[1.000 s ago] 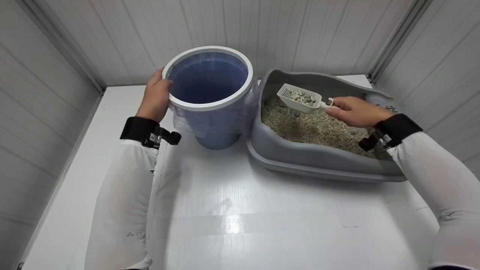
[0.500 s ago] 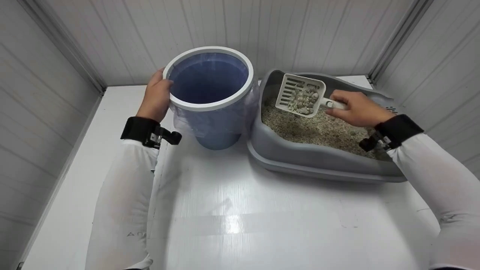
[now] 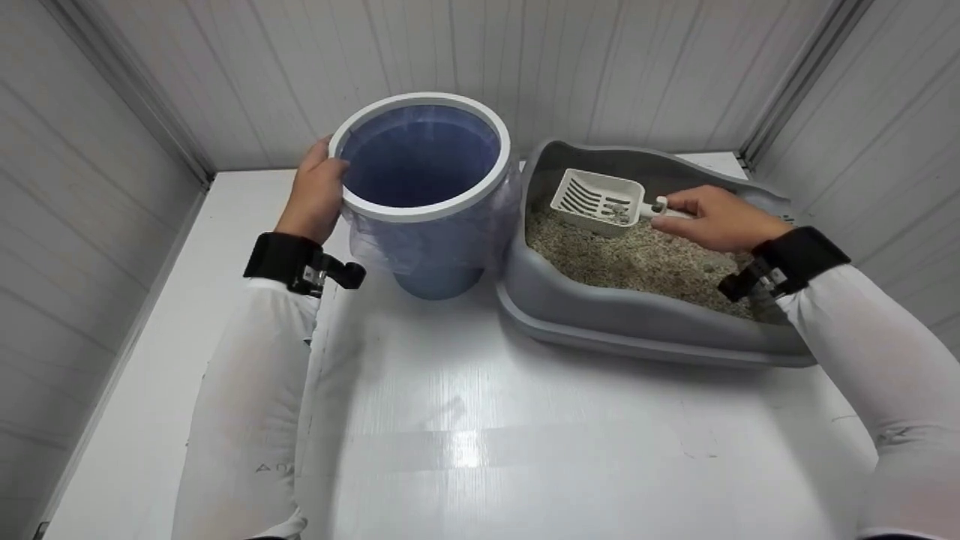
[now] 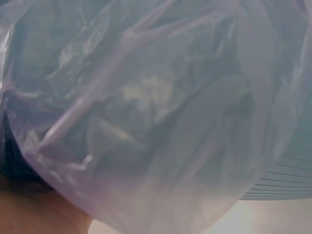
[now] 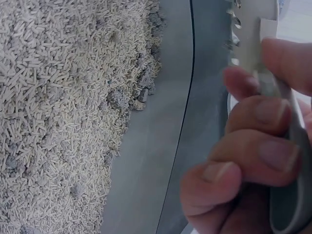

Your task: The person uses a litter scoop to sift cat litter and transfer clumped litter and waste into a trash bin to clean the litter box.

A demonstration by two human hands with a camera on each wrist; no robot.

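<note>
Sifting over the litter tray point(image 3: 645, 330), the right hand point(image 3: 720, 219) gripped the scoop point(image 3: 598, 201); left hand point(image 3: 319, 191) clasped the bin point(image 3: 424, 210), where the clumps likely belonged next.

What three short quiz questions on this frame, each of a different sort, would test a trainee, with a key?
1. True or false: the right hand holds the litter scoop over the litter box.
2. What does the left hand grip?
A. the rim of the lined bin
B. the scoop
C. the litter box wall
3. Fill in: the bin liner is a thin ___ bag.

Key:
1. True: the scoop, with a few clumps in it, hangs over the litter.
2. A.
3. Plastic, translucent and bluish.
</note>
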